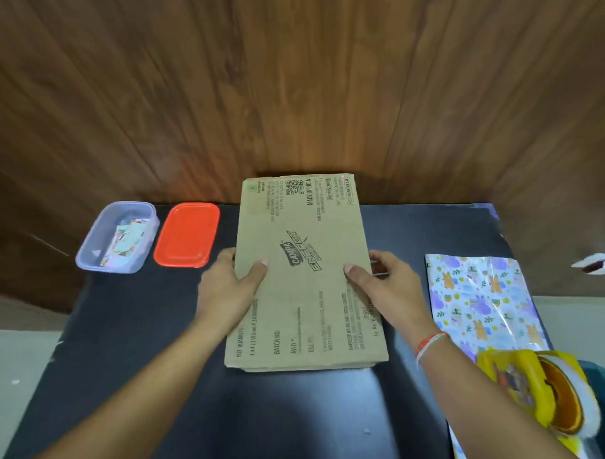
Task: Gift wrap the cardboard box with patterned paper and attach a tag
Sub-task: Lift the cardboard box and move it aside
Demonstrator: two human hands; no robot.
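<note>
On the middle of the dark worktop (126, 338), reaching to its far edge by the wooden wall (289, 75), lies the cardboard box (307, 298). It looks flattened, thin and wide, with print on its top face. I judge it light and fairly stiff, with a dry surface that does not slip, but its thin edges can bend or crease if they are pressed hard. A good hold is on the two long side edges near the middle, where the hands are now.

The left hand (231, 286) grips the left edge, with the thumb on top and the other fingers at or under the edge. The right hand (382, 285) grips the right edge in the same way. The two hands are apart, with the box between them.

Along the right edge of the worktop lies the patterned paper (482, 298), folded and shiny; it will probably be thin and easy to tear. At the near right corner a yellow tape dispenser (540, 392) rests on the paper, so it must be moved before the paper is spread.

Near the far left corner stands a clear container (89, 250) with small cards inside, perhaps tags. Just beside it lies a red lid (187, 235). Both are apart from the box and do not block it.
</note>
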